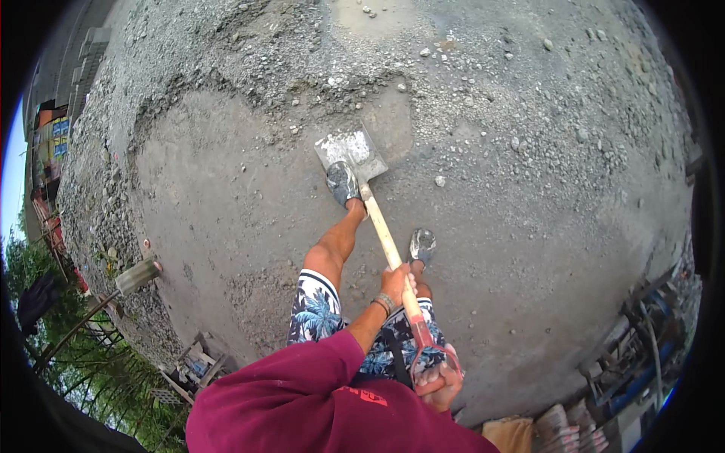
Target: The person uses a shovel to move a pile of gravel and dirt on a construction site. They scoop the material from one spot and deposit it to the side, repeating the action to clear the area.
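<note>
A shovel (386,234) with a pale wooden shaft slants across the middle of the view. My left hand (396,284) is wrapped round its shaft, a band on the wrist. Lower down, my right hand (441,383) grips the red D-shaped handle (420,332). The flat, worn metal blade (367,157) lies at the gravel, with whitish patches on its face. My left shoe (342,183) overlaps the near left part of the blade; whether it presses on it I cannot tell. My right shoe (423,245) stands further back, right of the shaft.
Beyond the blade a ridge of loose gravel (302,94) borders a scraped grey patch (219,166). Stones are scattered at the right. A post with a pale block (138,277) stands left, near greenery. Sacks (557,429) and clutter (634,347) lie at the lower right.
</note>
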